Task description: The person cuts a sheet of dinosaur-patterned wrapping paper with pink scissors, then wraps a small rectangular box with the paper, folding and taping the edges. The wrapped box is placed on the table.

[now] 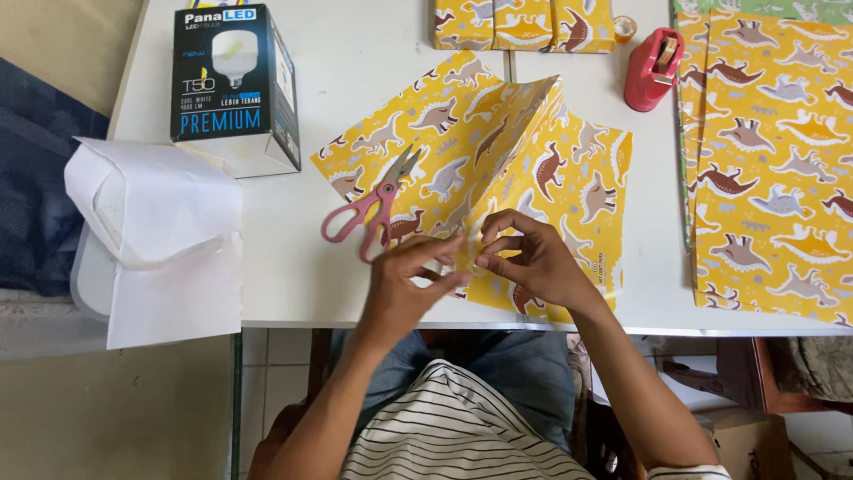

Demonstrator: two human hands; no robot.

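White table (355, 53), smooth and matt, over pale floor tiles; I look down from the head camera past a striped shirt and blue trousers.

Sheet of yellow wrapping paper (498, 169) with a dinosaur print lies mid-table, near edge close to the table's near edge. It is thin and light, I judge: it holds a sharp crease and tents up along a fold running far-to-near, so it is stiff enough to keep a ridge but will crumple or tear if pulled hard. Surface looks slightly glossy, probably slippery against the table. Best taken at an edge or along the crease with fingertips, not with the flat palm.

Left hand (413, 280) is at the paper's near edge, fingers bent and pinching lightly at the fold; blurred, so I cannot tell how firm the grip is. Right hand (533, 258) is just beside it, fingers curled, thumb and forefinger nipping the same edge. Fingertips of both nearly meet.

Pink-handled scissors (373, 209) rest on the sheet's left part, blades pointing far-right, untouched.

Far left: dark cardboard bulb box (233, 80), rigid, square-cornered. Left edge: white folded paper (164, 236), limp, overhanging. Far: wrapped parcel (524, 22) in matching paper. Far right: red tape dispenser (653, 69), hard plastic. Right: more yellow sheets (773, 169), stacked flat.
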